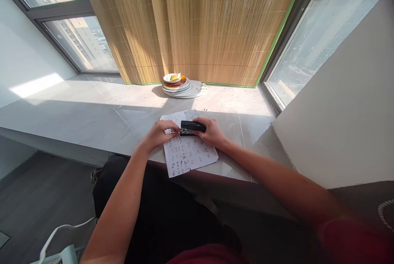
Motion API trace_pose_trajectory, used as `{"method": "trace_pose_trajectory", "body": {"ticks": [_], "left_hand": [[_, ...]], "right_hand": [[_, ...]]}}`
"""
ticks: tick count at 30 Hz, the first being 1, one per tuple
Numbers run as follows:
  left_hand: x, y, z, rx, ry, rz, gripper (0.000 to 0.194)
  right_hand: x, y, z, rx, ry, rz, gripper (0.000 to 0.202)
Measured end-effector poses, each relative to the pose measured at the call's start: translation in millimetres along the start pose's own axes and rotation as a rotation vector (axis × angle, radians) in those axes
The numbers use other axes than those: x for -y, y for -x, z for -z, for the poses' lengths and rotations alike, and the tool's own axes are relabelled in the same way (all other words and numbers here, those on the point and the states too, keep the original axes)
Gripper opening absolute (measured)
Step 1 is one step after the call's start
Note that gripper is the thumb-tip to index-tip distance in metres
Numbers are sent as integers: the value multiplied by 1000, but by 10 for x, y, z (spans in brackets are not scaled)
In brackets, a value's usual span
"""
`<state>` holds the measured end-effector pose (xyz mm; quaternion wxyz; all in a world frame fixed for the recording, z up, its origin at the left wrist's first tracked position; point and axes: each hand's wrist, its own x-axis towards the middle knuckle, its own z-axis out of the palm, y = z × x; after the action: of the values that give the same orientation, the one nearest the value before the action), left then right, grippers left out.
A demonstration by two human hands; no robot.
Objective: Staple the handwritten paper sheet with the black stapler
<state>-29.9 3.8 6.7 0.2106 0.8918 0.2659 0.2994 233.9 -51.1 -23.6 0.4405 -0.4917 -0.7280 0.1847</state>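
Observation:
A black stapler (191,126) lies over the handwritten sheets of paper (192,155) on the window ledge, its arm raised a little from its base. My right hand (212,131) is wrapped round the stapler's right end. At the stapler's left end, my left hand (160,133) has its thumb and fingers pinched together. Whatever lies between those fingertips is too small to name. The paper's lower edge reaches past the front edge of the ledge.
A stack of plates (176,87) rests on a larger white plate (198,88) at the back of the ledge (92,112). Behind it hangs a bamboo blind (197,26). A wall (344,104) rises at the right. A white cable (58,231) is at the lower left.

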Motion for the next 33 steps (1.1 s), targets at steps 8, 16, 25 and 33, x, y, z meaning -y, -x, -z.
{"method": "trace_pose_trajectory", "body": {"ticks": [8, 16, 25, 33], "left_hand": [[48, -54, -50, -85, 5, 119, 24], [63, -53, -20, -32, 45, 206, 27], [142, 47, 115, -16, 84, 134, 13], [237, 118, 199, 54, 156, 57, 20]], "right_hand": [[-16, -7, -3, 4, 3, 15, 38], [-16, -9, 4, 16, 5, 11, 38], [20, -7, 20, 14, -20, -16, 38], [-14, -15, 51, -15, -97, -37, 34]]}}
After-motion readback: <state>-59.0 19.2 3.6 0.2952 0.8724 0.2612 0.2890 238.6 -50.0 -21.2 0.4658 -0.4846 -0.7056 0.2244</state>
